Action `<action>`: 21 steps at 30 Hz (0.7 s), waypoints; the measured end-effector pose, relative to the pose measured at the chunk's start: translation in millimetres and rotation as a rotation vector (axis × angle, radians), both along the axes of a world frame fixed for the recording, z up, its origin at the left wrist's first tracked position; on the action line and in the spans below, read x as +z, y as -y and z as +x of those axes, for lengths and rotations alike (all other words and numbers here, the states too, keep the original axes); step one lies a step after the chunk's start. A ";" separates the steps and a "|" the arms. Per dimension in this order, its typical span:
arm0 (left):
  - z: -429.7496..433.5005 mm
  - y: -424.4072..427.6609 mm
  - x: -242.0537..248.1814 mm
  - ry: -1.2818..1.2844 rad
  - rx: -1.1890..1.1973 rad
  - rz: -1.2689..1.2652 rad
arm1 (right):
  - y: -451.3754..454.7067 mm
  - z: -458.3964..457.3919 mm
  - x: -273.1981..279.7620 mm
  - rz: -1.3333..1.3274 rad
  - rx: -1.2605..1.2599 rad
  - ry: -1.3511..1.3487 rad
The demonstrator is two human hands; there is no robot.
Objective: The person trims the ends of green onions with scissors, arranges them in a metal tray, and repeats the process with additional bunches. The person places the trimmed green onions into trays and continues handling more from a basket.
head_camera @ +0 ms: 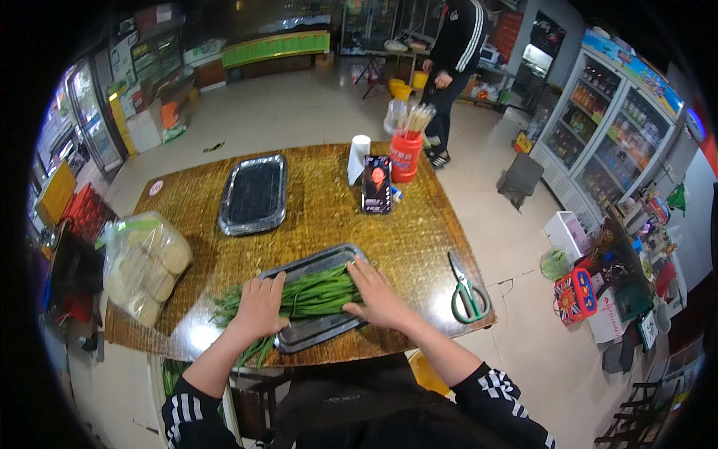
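Note:
A bundle of long green garlic chives [320, 292] lies across a black plastic tray [314, 335] at the near edge of the wooden table. My left hand [259, 306] spans the bundle over the tray's left end, thumb on the near side and fingers on the far side. Loose leaf tips stick out left of it, and some hang past the table edge. Around the bundle's right end, my right hand [378, 292] rests with the thumb near me and the fingers on the far side. Green-handled scissors [470, 294] lie to its right, blades pointing away.
Stacked black trays [253, 193] sit farther back on the table [320, 224]. A transparent bag of round pale pieces [147, 269] is at left. A phone [376, 185] leans before a white roll [359, 154], beside a red skewer tub [406, 157]. A person [457, 62] stands beyond.

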State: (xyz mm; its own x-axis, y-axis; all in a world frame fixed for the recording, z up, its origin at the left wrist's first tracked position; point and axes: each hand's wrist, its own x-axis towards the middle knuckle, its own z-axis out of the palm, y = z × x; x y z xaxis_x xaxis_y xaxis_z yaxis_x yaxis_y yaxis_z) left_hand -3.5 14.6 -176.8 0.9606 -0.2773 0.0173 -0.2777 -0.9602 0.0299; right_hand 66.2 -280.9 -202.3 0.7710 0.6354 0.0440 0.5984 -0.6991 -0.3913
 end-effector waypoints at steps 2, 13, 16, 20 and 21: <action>-1.7 -1.6 -1.9 0.006 -0.025 -0.039 | -1.1 -1.7 9.8 -0.078 -0.022 -0.027; -1.3 -49.8 53.6 -0.248 0.085 -0.198 | -20.1 12.9 28.9 -0.090 0.244 0.187; -0.7 -49.1 64.2 -0.230 0.064 -0.332 | -20.5 16.9 20.7 -0.094 0.253 0.183; -3.2 -9.5 35.6 -0.234 0.044 -0.218 | -18.2 17.6 15.7 -0.068 0.250 0.205; -4.4 -3.1 28.1 -0.185 0.026 -0.166 | -17.2 18.2 16.1 -0.067 0.253 0.209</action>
